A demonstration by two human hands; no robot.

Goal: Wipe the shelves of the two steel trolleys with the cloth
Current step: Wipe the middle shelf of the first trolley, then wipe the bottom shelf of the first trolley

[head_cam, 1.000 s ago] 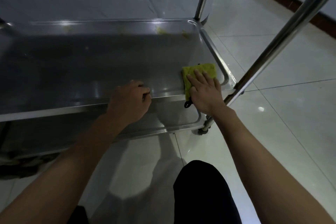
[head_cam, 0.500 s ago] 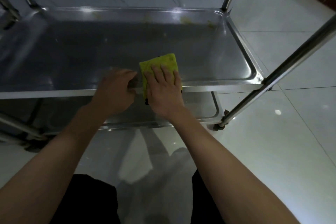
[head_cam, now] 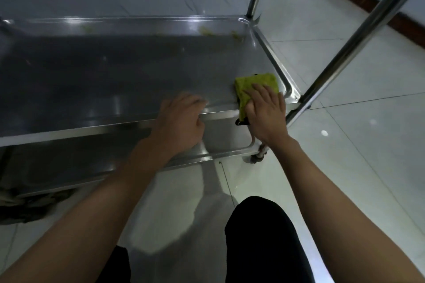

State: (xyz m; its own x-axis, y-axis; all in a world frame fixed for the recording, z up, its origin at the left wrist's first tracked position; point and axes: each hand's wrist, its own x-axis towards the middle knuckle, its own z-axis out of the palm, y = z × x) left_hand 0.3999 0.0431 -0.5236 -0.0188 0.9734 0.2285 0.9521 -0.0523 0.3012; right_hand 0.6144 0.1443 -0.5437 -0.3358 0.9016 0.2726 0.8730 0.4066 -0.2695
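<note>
One shelf (head_cam: 138, 71) in progress: I'm pressing cloth (head_cam: 255, 85) w/ flat right hand (head_cam: 266, 112), left hand (head_cam: 181, 119) gripping rim; back-edge gunk (head_cam: 207, 30) + lower shelf (head_cam: 220, 135) left imo.

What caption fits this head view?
Right hand presses a green cloth on a trolley shelf; left hand holds its front rim.

shelf (head_cam: 115, 71) open to the left; raised rim (head_cam: 273, 57) & corner post (head_cam: 358, 37) block right side.
</note>
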